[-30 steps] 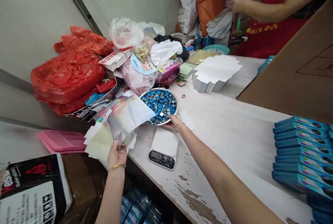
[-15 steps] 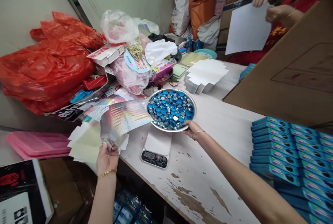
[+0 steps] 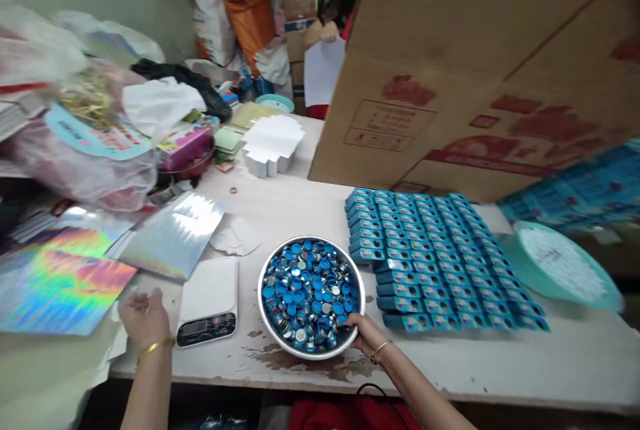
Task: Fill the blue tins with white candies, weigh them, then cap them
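My right hand [image 3: 361, 332] grips the near right rim of a round metal bowl [image 3: 270, 331] full of small blue and silver caps [image 3: 305, 290]. The bowl is at the table's front, right of a white kitchen scale [image 3: 210, 289]. My left hand [image 3: 145, 315] is left of the scale, beside shiny holographic sheets [image 3: 60, 283], its fingers curled; whether anything is in them is too blurred to tell. Another silvery sheet [image 3: 173, 233] lies behind the scale, with a crumpled pale paper [image 3: 235, 235] next to it.
Rows of blue boxes [image 3: 430, 263] stand right of the bowl, before a large cardboard panel [image 3: 400, 83]. A green basin [image 3: 565, 263] is far right. Plastic bags [image 3: 90, 163] and stacked white cards [image 3: 273, 140] are at the back left. Beyond the panel, a person's hand [image 3: 329, 32] holds a white sheet.
The view has turned right. The bowl has moved right and nearer, away from behind the scale, in my right hand. My left hand has let go of the silvery sheet, which now lies on the table.
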Demonstrator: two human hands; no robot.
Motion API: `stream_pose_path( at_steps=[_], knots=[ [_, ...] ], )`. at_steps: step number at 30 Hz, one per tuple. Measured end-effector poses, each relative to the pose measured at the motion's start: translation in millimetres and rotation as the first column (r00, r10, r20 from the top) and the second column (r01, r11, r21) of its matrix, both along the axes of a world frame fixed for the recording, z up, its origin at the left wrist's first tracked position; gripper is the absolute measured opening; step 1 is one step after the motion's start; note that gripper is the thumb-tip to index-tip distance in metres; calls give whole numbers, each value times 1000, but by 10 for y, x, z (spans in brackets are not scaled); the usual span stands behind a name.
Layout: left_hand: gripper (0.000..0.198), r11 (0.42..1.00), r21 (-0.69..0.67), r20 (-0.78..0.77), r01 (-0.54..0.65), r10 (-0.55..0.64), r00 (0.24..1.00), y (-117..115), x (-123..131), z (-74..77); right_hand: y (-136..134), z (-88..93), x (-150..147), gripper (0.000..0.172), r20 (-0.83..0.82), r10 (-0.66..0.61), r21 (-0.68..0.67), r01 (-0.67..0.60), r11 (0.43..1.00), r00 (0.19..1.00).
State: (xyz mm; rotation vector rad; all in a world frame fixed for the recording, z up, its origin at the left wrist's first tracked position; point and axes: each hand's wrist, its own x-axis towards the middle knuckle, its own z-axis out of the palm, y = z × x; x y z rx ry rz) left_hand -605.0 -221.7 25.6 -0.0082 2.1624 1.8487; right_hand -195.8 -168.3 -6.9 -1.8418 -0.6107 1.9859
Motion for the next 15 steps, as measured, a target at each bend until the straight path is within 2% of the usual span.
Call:
stream_pose_path(
  at_steps=[3, 5, 7, 10, 13, 15],
  knots=[
    [32, 976, -108, 64, 189, -183, 981, -131, 631, -55, 29, 4, 232, 13, 17, 36, 1, -36, 999, 999],
    [49, 868, -132, 168, 479, -456, 874, -213, 1149, -128, 104, 47, 369, 15, 18, 116, -2, -116, 993, 993],
    [62, 770, -129, 201, 625, -597, 777, -248, 1647, -204, 180, 114, 493, 24, 12, 231, -5, -231, 973, 973],
    [65, 730, -249, 100, 636, -634, 767, -217, 2198, -275, 233, 244, 688, 43, 23, 451, -11, -450, 893, 892],
    [63, 747, -409, -62, 523, -595, 801, -151, 2484, -238, 260, 412, 891, 49, 104, 661, 31, -667, 745, 743],
    [63, 755, -491, -146, 434, -562, 814, -103, 2603, -140, 328, 535, 978, 44, 209, 732, 135, -760, 635, 649]
  ],
)
